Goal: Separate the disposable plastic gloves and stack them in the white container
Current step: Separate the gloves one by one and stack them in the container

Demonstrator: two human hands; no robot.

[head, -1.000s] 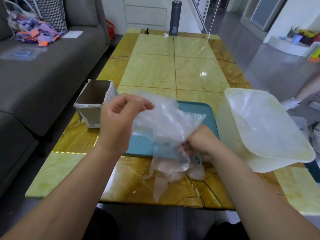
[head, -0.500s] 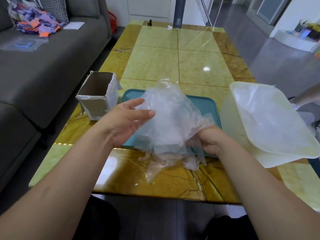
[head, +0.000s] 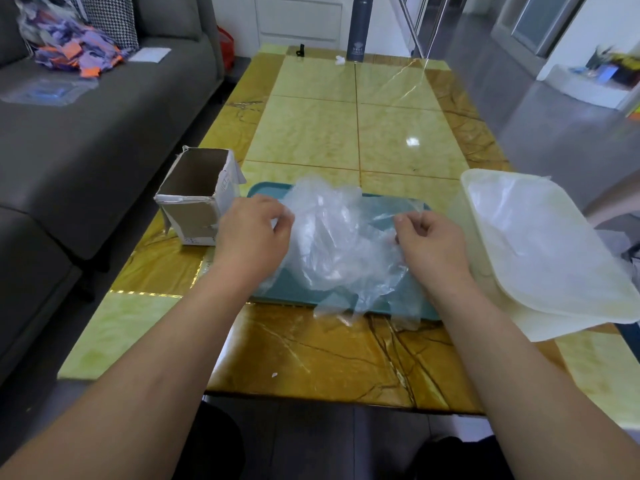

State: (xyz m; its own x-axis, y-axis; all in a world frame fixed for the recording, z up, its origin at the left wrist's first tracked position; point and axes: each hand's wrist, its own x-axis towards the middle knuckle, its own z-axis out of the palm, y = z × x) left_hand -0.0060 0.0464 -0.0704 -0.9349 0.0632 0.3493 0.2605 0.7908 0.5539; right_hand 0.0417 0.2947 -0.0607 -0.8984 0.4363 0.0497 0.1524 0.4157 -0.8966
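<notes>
Now comes separating: left hand [head: 252, 233] and right hand [head: 429, 240] each pinch the gloves [head: 332, 244] bunched over the tray [head: 408, 303], each grip tight on film. Next, I judge, peel one free for the container [head: 483, 237].

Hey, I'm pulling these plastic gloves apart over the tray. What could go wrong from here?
1. The gloves are one crumpled bunch pinched by the left hand and right hand; several may come away together.
2. Glove ends hang past the tray near edge onto the table and could slip off.
3. The white container sits tilted at the table's right edge and might tip.
</notes>
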